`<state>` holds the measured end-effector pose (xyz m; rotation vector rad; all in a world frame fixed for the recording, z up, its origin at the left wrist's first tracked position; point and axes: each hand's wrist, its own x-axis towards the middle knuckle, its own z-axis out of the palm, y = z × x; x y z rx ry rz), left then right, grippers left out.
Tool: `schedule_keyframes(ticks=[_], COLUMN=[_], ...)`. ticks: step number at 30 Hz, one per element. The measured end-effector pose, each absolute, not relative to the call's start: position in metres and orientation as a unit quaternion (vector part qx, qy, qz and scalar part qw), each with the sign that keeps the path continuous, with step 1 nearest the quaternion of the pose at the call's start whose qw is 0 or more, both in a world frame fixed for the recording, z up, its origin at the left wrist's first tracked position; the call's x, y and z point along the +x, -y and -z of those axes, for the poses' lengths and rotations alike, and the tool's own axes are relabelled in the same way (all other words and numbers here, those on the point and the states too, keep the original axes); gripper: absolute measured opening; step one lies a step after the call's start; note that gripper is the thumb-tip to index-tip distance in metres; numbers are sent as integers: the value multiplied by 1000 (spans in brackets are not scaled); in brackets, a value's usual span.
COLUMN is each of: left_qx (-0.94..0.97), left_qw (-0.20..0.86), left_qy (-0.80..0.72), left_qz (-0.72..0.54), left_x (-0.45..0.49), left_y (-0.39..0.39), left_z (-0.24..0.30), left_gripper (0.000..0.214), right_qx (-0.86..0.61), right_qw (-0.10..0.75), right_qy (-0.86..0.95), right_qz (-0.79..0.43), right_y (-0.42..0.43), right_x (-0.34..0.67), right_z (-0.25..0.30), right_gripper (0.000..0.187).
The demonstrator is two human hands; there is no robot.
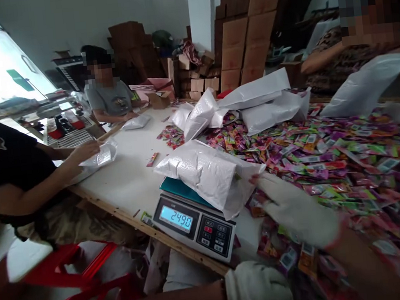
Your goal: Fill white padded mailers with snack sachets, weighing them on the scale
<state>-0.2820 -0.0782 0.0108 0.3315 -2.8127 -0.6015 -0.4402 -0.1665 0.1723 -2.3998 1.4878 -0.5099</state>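
White bag (201,166) on scale (195,226), prob. weigh step; R hand (295,208) at its edge, L hand (257,287) near, can't tell grips; next prob. needs readout (176,217) check.

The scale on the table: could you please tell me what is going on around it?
A white bag lies on the lit scale. The person's gloved right hand is at one end of it; whether the fingers grip it is unclear. The gloved left hand is in front of the scale, curled. Many small colourful packets are spread on the right. At the picture's left, a co-worker handles another bag.
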Motion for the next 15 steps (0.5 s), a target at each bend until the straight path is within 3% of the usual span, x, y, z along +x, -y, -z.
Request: schedule_keyframes(ticks=[3, 8, 15], left_qx=[166, 198, 246], left_qw=[105, 27, 47], left_qy=[953, 950, 941], left_qz=[229, 241, 226], left_x=[-303, -302, -296], left_y=[81, 83, 76], left_z=[21, 29, 15], left_gripper=[36, 37, 24], right_qx=[-819, -784, -788], right_qw=[152, 117, 44], right_qy=[-540, -605, -596], right_qz=[119, 72, 145], right_y=[205, 232, 140], right_x=[-381, -362, -465], right_z=[-173, -167, -168], right_gripper=[42, 32, 23])
